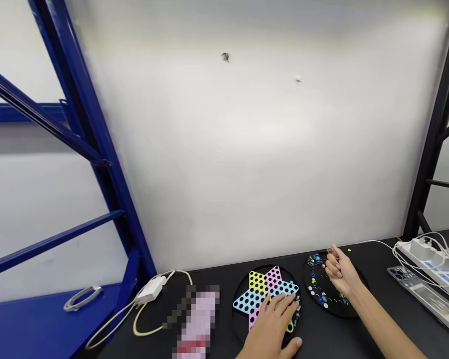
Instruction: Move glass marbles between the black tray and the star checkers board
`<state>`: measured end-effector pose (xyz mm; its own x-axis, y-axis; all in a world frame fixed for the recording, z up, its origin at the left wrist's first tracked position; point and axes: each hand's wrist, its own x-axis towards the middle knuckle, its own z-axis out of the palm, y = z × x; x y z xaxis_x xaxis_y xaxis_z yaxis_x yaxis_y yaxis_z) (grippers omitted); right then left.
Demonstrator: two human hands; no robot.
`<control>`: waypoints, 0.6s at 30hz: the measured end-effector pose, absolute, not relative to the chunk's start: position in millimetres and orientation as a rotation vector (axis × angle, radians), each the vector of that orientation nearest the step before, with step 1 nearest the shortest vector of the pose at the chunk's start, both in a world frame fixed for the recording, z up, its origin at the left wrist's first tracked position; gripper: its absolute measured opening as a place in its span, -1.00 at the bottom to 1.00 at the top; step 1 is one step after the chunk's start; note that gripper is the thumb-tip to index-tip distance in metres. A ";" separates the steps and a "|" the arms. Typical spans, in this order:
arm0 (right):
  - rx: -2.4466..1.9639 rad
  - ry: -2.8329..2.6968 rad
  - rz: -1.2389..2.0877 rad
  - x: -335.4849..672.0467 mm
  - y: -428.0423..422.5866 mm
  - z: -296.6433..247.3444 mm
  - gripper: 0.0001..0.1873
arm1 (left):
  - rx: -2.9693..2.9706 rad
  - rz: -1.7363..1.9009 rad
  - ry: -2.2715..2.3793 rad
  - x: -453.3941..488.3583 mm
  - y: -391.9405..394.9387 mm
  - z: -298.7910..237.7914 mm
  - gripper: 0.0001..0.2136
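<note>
A round black Chinese checkers board with a coloured star of holes lies on the black table near the bottom edge. My left hand lies flat on the board's near right part, fingers spread. Right of it sits a round black tray holding several coloured marbles. My right hand hovers over that tray with fingers curled in a pinch; what they hold is too small to make out.
A white charger with a cream cable lies left of the board. A pixelated pink item sits between them. At the right are a power strip with white cables and a phone. Blue shelving stands at the left, a black frame at the right.
</note>
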<state>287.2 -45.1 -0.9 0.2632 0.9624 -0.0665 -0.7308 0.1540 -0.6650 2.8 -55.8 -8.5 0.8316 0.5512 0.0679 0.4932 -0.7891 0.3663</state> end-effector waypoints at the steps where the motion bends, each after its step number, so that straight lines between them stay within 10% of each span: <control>1: -0.669 -0.431 1.268 287.0 -46.5 -0.5 -0.71 | 2.678 0.240 0.797 2.9 -56.0 -8.4 -0.42; 18: -0.617 -0.269 1.415 294.8 -60.5 -2.2 -0.73 | 2.738 0.299 0.798 3.6 -54.8 -10.0 -0.48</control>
